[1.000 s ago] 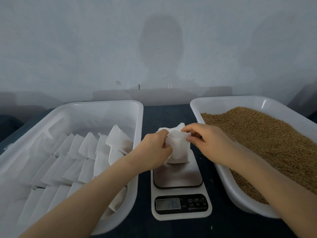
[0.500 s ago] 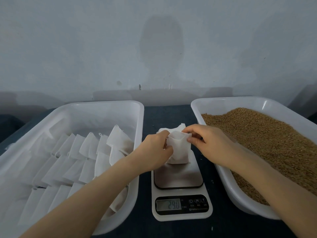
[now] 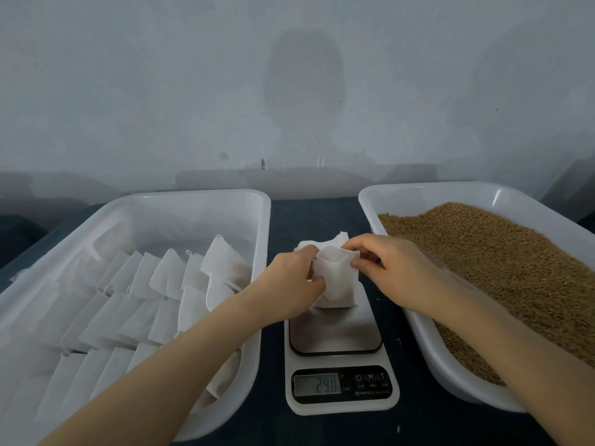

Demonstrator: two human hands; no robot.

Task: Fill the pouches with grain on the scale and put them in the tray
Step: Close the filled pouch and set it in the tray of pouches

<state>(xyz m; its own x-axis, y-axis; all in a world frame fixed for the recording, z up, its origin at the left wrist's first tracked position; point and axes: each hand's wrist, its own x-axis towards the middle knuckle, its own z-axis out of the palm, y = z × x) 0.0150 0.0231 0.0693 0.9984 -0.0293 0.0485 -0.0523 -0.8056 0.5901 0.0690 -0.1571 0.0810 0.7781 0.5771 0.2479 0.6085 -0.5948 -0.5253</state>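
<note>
Two hands, the left hand and right hand, pinch the mouth of a white fabric pouch standing on the digital scale; soft, light and floppy, it is probably best gripped by its rim.

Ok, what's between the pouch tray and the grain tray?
Head view: the scale, carrying a pouch that the left hand and right hand pinch at its mouth.

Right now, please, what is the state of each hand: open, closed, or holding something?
Left hand: closed, pinching the left edge of the pouch, which stands on the scale.
Right hand: closed, pinching the same pouch at its top right edge.
</note>
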